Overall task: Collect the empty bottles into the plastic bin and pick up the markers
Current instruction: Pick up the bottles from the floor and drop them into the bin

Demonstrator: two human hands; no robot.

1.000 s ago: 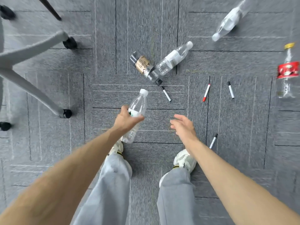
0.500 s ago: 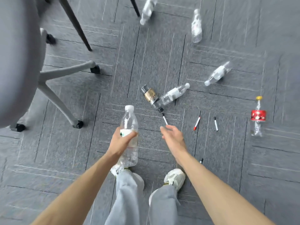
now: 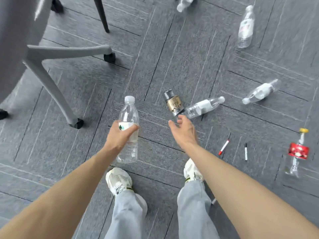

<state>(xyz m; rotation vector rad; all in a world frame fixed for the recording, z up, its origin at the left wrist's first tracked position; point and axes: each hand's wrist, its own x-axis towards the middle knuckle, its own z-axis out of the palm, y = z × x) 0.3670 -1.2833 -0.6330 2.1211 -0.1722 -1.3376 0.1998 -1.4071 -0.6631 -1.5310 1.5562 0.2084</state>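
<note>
The fingers and thumb of your left hand (image 3: 119, 138) are wrapped round the middle of a clear bottle (image 3: 128, 112), held above the carpet (image 3: 181, 54) with its white cap pointing away from you. Your right hand (image 3: 185, 132) holds nothing, fingers loosely apart, close to the gold-labelled bottle (image 3: 173, 105) and the white-labelled bottle (image 3: 203, 106) lying just beside it. Further right lie a red marker (image 3: 224, 147), a black marker (image 3: 245, 151) and a red-labelled bottle (image 3: 297, 150).
</note>
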